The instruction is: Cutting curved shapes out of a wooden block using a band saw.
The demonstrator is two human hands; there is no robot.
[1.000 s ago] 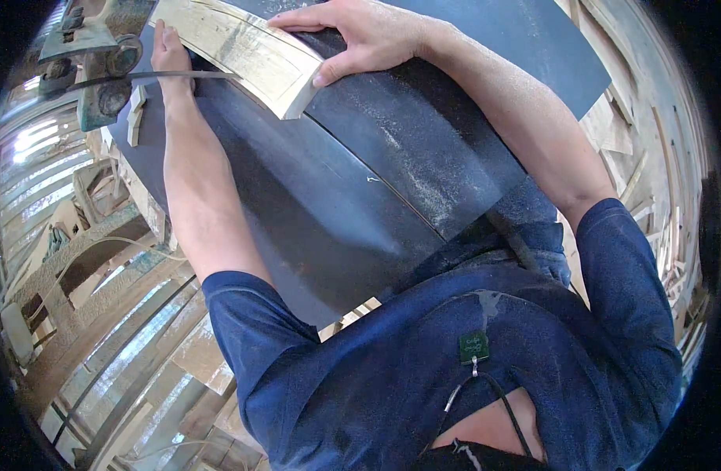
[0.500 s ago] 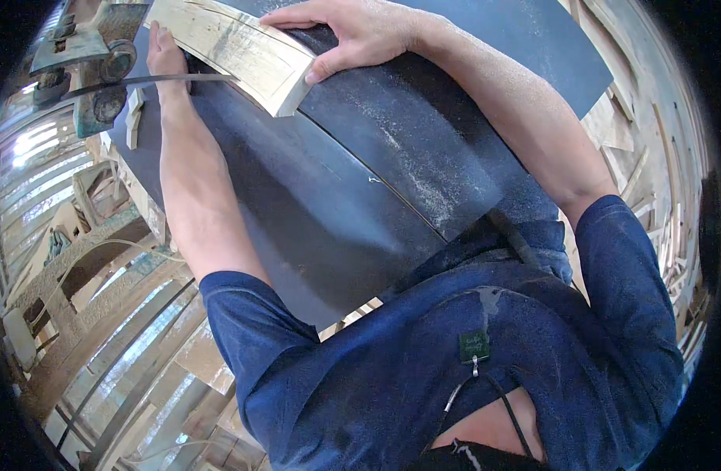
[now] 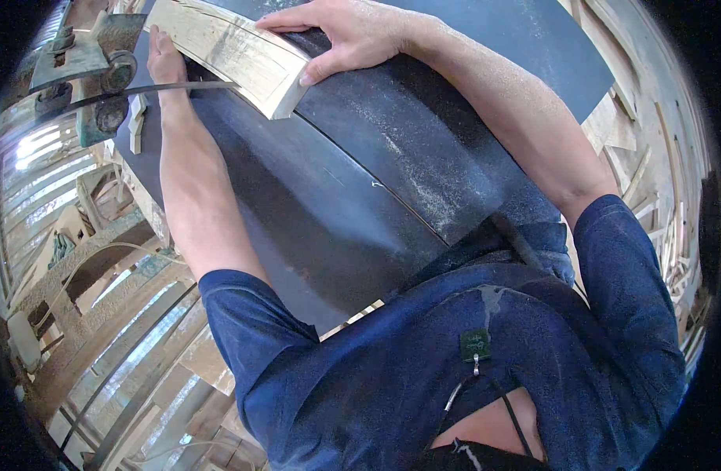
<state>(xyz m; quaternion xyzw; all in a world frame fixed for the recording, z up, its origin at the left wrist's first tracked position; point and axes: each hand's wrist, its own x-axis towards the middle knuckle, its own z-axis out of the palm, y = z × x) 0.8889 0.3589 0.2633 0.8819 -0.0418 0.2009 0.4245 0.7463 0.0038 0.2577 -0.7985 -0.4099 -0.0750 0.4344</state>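
Observation:
A pale wooden block (image 3: 231,55) with a curved near side lies on the dark bandsaw table (image 3: 329,228) at the upper left. Pencil-like lines run along its top. The thin saw blade (image 3: 160,86) crosses in from the left, and its end meets the block's near edge. My left hand (image 3: 165,56) presses against the block's left part, fingers straight and thumb hidden. Around the right end, my right hand (image 3: 353,38) grips the block, thumb on the end face and fingers over the far edge.
Blade guide rollers (image 3: 117,74) and metal brackets stand at the upper left, close to my left hand. A small wood offcut (image 3: 136,125) lies by my left forearm. Sawdust (image 3: 407,157) streaks the table beside a long slit. Timber pieces (image 3: 627,149) lie beyond the right side.
The wooden block and my right hand have shifted slightly left against the blade. My left hand keeps nearly the same place on the block's side.

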